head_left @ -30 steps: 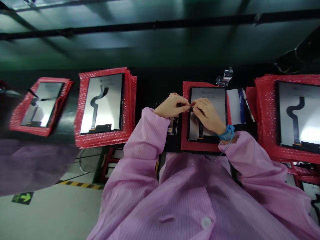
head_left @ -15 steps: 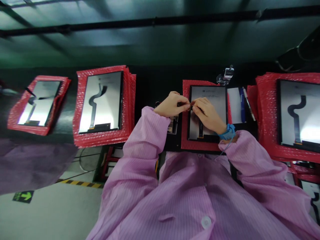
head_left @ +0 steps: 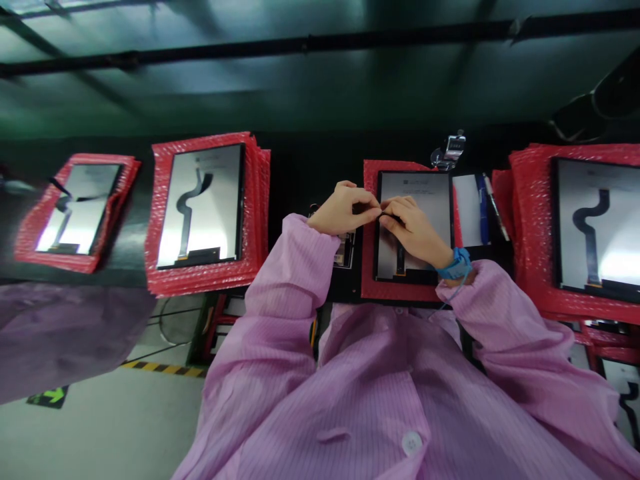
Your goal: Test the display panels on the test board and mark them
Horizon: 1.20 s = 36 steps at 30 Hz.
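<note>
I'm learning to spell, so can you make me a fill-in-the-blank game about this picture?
The blue band goes around the right ____.
The right hand is over a flat panel lying on ____ wrapping.
The round button on the purple coat is ____.
The arrow on the floor sign is ____.

Missing words: wrist; red; white; green.

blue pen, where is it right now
In the head view, the blue pen lies to the right of the middle panel, between a white sheet and a white pen.
</note>
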Tool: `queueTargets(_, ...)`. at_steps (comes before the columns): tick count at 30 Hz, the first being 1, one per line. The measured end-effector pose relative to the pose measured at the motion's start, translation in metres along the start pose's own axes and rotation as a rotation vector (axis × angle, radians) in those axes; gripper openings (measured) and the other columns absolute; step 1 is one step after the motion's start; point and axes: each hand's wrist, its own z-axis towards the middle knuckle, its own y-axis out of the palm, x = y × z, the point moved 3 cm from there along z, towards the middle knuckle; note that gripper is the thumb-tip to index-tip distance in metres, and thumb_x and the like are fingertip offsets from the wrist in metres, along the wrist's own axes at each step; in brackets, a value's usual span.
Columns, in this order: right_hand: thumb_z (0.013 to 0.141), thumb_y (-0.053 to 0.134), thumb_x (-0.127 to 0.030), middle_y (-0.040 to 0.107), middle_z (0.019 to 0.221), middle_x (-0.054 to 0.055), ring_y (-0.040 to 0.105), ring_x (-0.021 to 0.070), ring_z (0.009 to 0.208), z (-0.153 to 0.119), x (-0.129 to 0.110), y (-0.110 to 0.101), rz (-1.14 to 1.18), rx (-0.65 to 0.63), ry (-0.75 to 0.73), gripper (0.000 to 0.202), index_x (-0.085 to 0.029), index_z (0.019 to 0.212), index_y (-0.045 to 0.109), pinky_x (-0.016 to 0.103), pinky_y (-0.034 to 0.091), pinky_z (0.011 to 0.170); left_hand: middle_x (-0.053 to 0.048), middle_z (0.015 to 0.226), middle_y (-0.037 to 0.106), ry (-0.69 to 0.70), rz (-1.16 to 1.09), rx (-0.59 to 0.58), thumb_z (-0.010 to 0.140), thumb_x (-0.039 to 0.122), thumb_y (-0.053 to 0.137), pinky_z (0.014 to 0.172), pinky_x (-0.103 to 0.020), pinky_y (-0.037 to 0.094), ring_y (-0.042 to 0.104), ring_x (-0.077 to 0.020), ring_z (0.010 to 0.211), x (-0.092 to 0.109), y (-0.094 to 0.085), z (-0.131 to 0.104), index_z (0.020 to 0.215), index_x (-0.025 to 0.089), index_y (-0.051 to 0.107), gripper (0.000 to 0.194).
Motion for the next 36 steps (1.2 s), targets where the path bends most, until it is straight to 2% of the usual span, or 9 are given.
queueTargets(5,0.101,0.036,-0.058,0.067,0.1,0.008,0.055,0.0249,0.098,-0.001,0.0,0.002,-0.003,0.003,0.0,0.042,-0.024,0.081,0.05,0.043,0.042,0.094,0.006,0.064,0.061,-0.014,0.039,0.024,0.078,0.024,0.068,0.109,-0.048,0.03,0.058,-0.0144,0.067,-0.002,0.005,0.003,0.069,0.021,0.066,0.009)
queueTargets(8,0.102,0.031,-0.061,0.066,0.1,0.008,0.055,0.0248,0.099,-0.003,-0.002,-0.001,0.013,0.02,0.033,0.046,-0.024,0.089,0.055,0.044,0.042,0.096,0.001,0.077,0.067,-0.015,0.043,0.105,0.079,0.027,0.072,0.113,-0.048,0.029,0.063,-0.0204,0.087,0.003,-0.001,-0.002,0.074,0.022,0.068,0.008)
queueTargets(11,0.103,0.028,-0.06,0.066,0.109,0.008,0.056,0.0248,0.105,-0.008,-0.003,-0.008,0.022,0.135,0.095,0.046,-0.025,0.105,0.059,0.045,0.043,0.099,-0.005,0.101,0.068,-0.06,0.015,0.436,0.091,0.038,0.063,0.11,-0.044,0.036,0.06,-0.0248,0.111,0.012,-0.009,-0.027,0.093,0.024,0.07,0.016)
queueTargets(14,0.103,0.028,-0.06,0.066,0.108,0.007,0.058,0.0245,0.103,-0.011,-0.001,-0.015,0.01,0.271,0.137,0.047,-0.026,0.109,0.06,0.045,0.043,0.099,-0.008,0.111,0.064,-0.177,0.079,0.805,0.102,0.037,0.042,0.106,-0.041,0.042,0.058,-0.0237,0.114,0.019,0.001,-0.073,0.105,0.025,0.065,0.026)
queueTargets(15,0.103,0.028,-0.06,0.067,0.106,0.006,0.058,0.0245,0.101,-0.012,-0.001,-0.017,0.007,0.299,0.144,0.047,-0.026,0.108,0.06,0.046,0.044,0.098,-0.009,0.114,0.063,-0.196,0.148,0.803,0.101,0.036,0.044,0.106,-0.042,0.042,0.057,-0.0248,0.115,0.022,0.012,-0.087,0.108,0.025,0.065,0.024)
queueTargets(18,0.102,0.032,-0.06,0.067,0.101,0.006,0.058,0.024,0.097,-0.013,0.001,-0.021,0.012,0.358,0.17,0.046,-0.025,0.104,0.062,0.044,0.046,0.093,-0.018,0.131,0.056,-0.272,0.383,0.657,0.098,0.033,0.05,0.11,-0.051,0.039,0.05,-0.0327,0.126,0.026,0.049,-0.121,0.118,0.021,0.066,0.028)
queueTargets(22,0.102,0.036,-0.057,0.066,0.099,0.005,0.058,0.0217,0.092,-0.015,0.001,-0.025,0.046,0.425,0.183,0.043,-0.024,0.099,0.063,0.04,0.047,0.087,-0.02,0.139,0.051,-0.32,0.579,0.533,0.099,0.027,0.046,0.109,-0.054,0.04,0.048,-0.0341,0.129,0.025,0.078,-0.14,0.125,0.019,0.067,0.034)
queueTargets(32,0.102,0.041,-0.044,0.067,0.099,0.004,0.059,0.0202,0.097,-0.017,0.001,-0.032,0.101,0.5,0.2,0.029,-0.023,0.097,0.062,0.035,0.049,0.082,-0.018,0.14,0.055,-0.257,0.698,0.563,0.095,0.021,0.051,0.107,-0.051,0.045,0.05,-0.0334,0.13,0.025,0.083,-0.139,0.125,0.021,0.07,0.035)
queueTargets(36,0.101,0.043,-0.038,0.067,0.098,0.005,0.061,0.0194,0.094,-0.038,-0.007,-0.042,0.039,0.542,0.23,0.024,-0.023,0.098,0.061,0.035,0.049,0.08,-0.019,0.138,0.058,-0.217,0.682,0.55,0.094,0.019,0.052,0.107,-0.052,0.045,0.052,-0.0341,0.13,0.022,0.081,-0.14,0.126,0.018,0.069,0.036)
